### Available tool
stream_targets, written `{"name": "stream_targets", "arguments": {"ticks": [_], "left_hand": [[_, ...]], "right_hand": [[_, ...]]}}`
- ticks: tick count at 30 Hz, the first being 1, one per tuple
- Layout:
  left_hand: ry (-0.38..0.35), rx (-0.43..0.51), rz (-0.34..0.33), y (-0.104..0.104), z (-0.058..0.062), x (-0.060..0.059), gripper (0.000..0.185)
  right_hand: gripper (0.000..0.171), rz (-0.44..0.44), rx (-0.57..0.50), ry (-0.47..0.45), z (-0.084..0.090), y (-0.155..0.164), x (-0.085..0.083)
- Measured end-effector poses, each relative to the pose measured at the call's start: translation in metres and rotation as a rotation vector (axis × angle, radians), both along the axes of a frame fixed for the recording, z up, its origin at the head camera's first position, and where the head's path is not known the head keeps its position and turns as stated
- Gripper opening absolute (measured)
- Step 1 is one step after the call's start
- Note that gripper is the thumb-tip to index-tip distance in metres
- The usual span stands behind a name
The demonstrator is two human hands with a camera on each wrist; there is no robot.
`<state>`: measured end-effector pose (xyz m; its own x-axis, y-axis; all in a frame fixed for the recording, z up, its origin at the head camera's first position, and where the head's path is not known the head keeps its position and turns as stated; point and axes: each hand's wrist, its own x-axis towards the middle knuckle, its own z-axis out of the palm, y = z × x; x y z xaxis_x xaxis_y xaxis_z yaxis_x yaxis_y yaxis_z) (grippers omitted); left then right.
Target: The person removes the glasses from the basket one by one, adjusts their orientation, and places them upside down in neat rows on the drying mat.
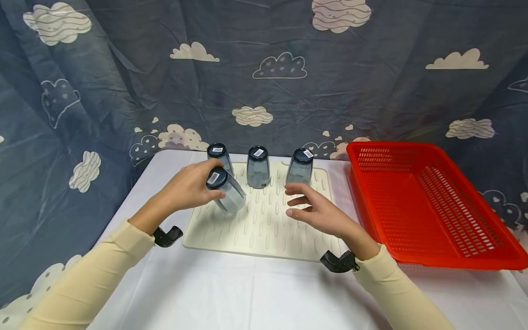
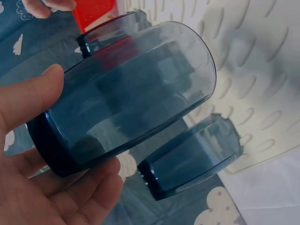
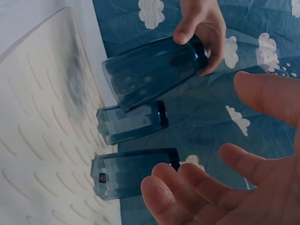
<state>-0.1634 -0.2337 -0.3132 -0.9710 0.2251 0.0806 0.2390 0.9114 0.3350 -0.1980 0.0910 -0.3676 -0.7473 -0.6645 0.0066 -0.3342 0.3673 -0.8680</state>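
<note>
My left hand [image 1: 205, 184] grips a blue-grey glass [image 1: 229, 192] near its base and holds it tilted just above the left side of a cream ribbed drying mat [image 1: 264, 229]. The left wrist view shows that glass [image 2: 131, 93] close up, thumb on top and fingers beneath. Three more glasses stand upside down along the mat's back edge: left [image 1: 218, 156], middle [image 1: 258, 167], right [image 1: 299, 166]. My right hand [image 1: 295, 201] hovers open over the mat's middle, fingers spread and touching nothing, just in front of the right glass.
A red perforated plastic basket [image 1: 429, 256] stands empty to the right of the mat on the white tablecloth [image 1: 231, 293]. A dark blue cloud-print curtain [image 1: 264, 82] hangs close behind the table.
</note>
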Motion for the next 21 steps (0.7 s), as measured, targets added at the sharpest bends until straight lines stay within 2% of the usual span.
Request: {"name": "stream_targets", "arguments": {"ticks": [11,18,21], "left_hand": [[0.021,-0.007,-0.037,-0.002,-0.019,-0.007,0.071],[0.014,0.006,-0.028,-0.002,-0.025,-0.006,0.072],[0.011,0.012,-0.029,-0.003,-0.024,-0.004,0.073]], "right_hand": [[0.057,0.0,-0.004,0.014,-0.001,0.003,0.0],[0.057,-0.011,0.006,0.016,-0.002,0.003,0.002],[0.058,-0.009,0.011,0.008,0.0,0.003,0.004]]}}
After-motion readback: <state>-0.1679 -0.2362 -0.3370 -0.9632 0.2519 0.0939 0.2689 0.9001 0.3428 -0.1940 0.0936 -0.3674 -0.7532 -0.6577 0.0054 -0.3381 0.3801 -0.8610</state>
